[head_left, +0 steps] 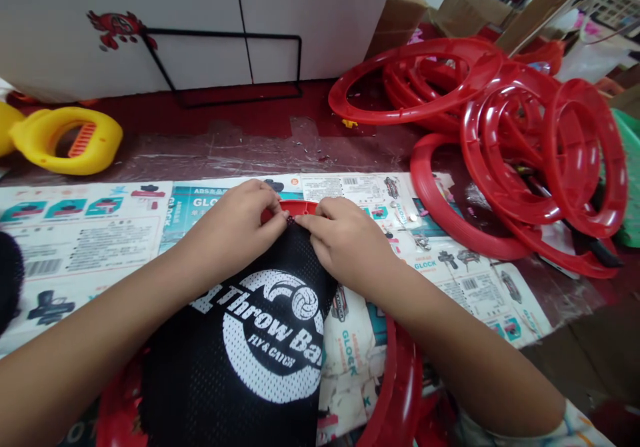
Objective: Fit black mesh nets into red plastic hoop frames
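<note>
A black mesh cloth [200,367] with white "Throw Ball" lettering hangs across a large red ring [400,380]. The far part of that ring shows between my hands. My left hand [245,224] pinches the cloth's far edge at the ring, its thumb and fingers together. Close on its right, my right hand [345,237] has its fingers bent over the same edge, with the fingertips almost touching those of my left hand. The cloth hides much of the ring's left side.
Printed cardboard sheets [125,234] lie under the work. Several red rings [525,147] are heaped at the right. A yellow plastic part [105,144] lies at the left. Behind stand a white box [200,7] and a black wire frame [225,34]. Another black piece [10,277] shows at the left edge.
</note>
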`<state>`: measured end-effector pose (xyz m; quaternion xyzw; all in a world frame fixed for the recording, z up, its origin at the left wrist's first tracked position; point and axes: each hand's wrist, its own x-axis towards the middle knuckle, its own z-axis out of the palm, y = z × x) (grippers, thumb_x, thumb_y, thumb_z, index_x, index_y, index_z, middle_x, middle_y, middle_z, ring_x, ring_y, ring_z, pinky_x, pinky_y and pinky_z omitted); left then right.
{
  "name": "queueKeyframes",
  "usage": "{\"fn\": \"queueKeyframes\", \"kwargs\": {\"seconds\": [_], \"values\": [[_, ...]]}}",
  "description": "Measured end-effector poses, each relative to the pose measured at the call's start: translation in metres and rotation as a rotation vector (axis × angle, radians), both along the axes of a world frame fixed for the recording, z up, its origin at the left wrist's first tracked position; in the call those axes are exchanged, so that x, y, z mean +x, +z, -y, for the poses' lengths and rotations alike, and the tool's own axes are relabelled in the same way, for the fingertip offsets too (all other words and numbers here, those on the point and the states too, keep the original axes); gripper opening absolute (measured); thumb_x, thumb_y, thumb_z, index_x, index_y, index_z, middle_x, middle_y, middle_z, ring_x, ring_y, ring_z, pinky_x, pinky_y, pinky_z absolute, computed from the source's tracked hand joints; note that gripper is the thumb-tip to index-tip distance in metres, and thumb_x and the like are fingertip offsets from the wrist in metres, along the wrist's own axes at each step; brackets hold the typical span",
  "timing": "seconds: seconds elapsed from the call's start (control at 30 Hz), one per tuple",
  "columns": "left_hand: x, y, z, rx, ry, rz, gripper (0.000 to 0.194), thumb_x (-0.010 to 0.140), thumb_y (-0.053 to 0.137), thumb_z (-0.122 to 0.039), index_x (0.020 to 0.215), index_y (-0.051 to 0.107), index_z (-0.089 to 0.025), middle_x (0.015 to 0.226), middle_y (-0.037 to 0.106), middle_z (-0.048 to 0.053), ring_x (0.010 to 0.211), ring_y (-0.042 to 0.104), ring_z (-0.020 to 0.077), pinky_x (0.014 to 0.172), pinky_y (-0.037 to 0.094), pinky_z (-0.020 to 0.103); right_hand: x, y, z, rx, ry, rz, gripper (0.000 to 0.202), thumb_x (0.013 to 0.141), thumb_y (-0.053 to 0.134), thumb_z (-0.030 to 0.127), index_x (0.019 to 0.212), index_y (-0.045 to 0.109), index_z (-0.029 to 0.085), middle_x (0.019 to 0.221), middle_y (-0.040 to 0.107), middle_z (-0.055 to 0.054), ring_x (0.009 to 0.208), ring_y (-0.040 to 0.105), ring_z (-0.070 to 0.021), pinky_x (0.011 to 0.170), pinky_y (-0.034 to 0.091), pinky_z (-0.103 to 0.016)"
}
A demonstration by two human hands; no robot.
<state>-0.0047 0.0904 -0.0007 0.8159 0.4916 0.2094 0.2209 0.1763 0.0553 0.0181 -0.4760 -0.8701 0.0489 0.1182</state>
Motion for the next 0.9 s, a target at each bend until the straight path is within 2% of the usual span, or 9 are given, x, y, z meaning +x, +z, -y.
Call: {"fn": "queueKeyframes", "kwargs": {"seconds": [0.1, 0.23, 0.37, 0.43, 0.63, 0.9], "values": [[-0.001, -0.002, 0.000, 0.014, -0.006, 0.019, 0.021, 0.086, 0.046, -0.030, 0.068, 0.051, -0.021, 0.085, 0.060, 0.007, 0.080, 0.058, 0.0227, 0.074, 0.048, 0.038, 0.003, 0.006, 0.002, -0.056, -0.032, -0.104, 0.026, 0.091, 0.048, 0.010, 0.105, 0.070, 0.013, 0.088, 0.066, -0.008, 0.084, 0.053, -0.0199, 0.081, 0.040, -0.032], [-0.002, -0.003, 0.001, 0.031, -0.065, 0.034, 0.019, 0.090, 0.044, -0.029, 0.083, 0.057, -0.018, 0.093, 0.061, 0.009, 0.089, 0.059, 0.0247, 0.081, 0.050, 0.042, 0.006, 0.014, 0.004, -0.165, -0.189, -0.306, 0.027, 0.087, 0.056, 0.011, 0.111, 0.068, 0.016, 0.085, 0.070, -0.003, 0.083, 0.058, -0.0181, 0.081, 0.042, -0.031], [-0.001, -0.005, 0.005, 0.171, -0.191, 0.031, 0.028, 0.094, 0.042, -0.027, 0.113, 0.057, -0.012, 0.127, 0.056, 0.018, 0.121, 0.052, 0.0309, 0.102, 0.044, 0.050, 0.009, 0.016, 0.000, -0.313, -0.310, -0.489, 0.032, 0.081, 0.057, 0.007, 0.109, 0.068, 0.015, 0.077, 0.068, 0.001, 0.072, 0.060, -0.0137, 0.073, 0.045, -0.027], [0.000, -0.006, 0.008, 0.206, -0.275, 0.008, 0.033, 0.095, 0.042, -0.025, 0.122, 0.053, -0.011, 0.136, 0.051, 0.019, 0.127, 0.049, 0.0320, 0.105, 0.042, 0.052, 0.013, 0.017, -0.004, -0.401, -0.342, -0.553, 0.032, 0.079, 0.058, 0.007, 0.109, 0.066, 0.014, 0.072, 0.066, 0.002, 0.066, 0.059, -0.0122, 0.069, 0.045, -0.026], [-0.002, -0.009, 0.007, 0.295, -0.380, -0.030, 0.031, 0.095, 0.043, -0.021, 0.121, 0.058, -0.014, 0.131, 0.056, 0.020, 0.117, 0.056, 0.0359, 0.095, 0.049, 0.057, 0.024, 0.018, -0.014, -0.620, -0.395, -0.699, 0.032, 0.079, 0.060, 0.006, 0.110, 0.061, 0.013, 0.061, 0.059, 0.006, 0.054, 0.055, -0.0101, 0.056, 0.043, -0.023], [-0.001, -0.011, 0.009, 0.365, -0.395, -0.048, 0.031, 0.095, 0.042, -0.019, 0.117, 0.062, -0.012, 0.125, 0.060, 0.021, 0.110, 0.059, 0.0379, 0.088, 0.052, 0.058, 0.023, 0.009, -0.015, -0.582, -0.420, -0.669, 0.030, 0.079, 0.060, 0.007, 0.108, 0.059, 0.017, 0.062, 0.059, 0.007, 0.055, 0.055, -0.0098, 0.056, 0.041, -0.022]]}}
